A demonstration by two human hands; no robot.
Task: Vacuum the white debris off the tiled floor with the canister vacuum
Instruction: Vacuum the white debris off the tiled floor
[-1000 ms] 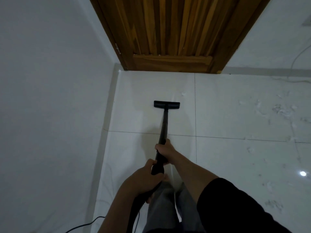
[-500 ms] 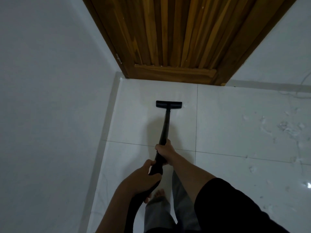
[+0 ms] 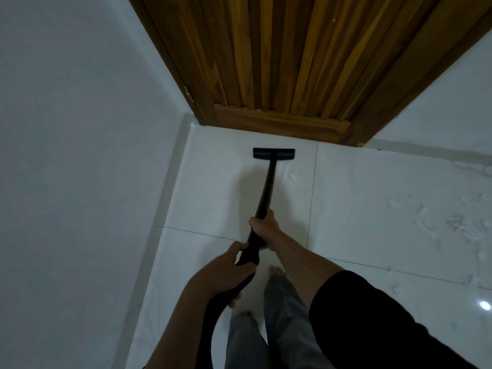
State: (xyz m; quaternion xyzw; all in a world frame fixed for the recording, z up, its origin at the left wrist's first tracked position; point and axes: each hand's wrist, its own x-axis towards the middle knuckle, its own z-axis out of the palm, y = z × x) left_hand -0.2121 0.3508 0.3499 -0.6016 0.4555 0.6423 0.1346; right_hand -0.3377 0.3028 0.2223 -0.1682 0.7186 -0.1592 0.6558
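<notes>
The black vacuum wand (image 3: 269, 187) slants away from me to its flat floor nozzle (image 3: 273, 153), which rests on the white tiled floor (image 3: 213, 198) just in front of the wooden door. My right hand (image 3: 265, 229) grips the wand partway up. My left hand (image 3: 223, 272) is closed around the handle end where the black hose (image 3: 213, 315) curves down. White debris (image 3: 458, 225) lies scattered over the tiles to the right, and a small patch (image 3: 292, 177) sits just right of the wand. The canister is out of view.
A brown slatted wooden door (image 3: 287, 65) and its frame close off the far side. A white wall (image 3: 80, 155) runs along the left with a skirting strip. My bare feet (image 3: 277, 271) and grey trouser legs stand below the hands. A light glare (image 3: 484, 305) reflects at right.
I have stepped forward, and the nozzle has moved closer to the door's bottom edge. Both hands keep the same grip on the wand.
</notes>
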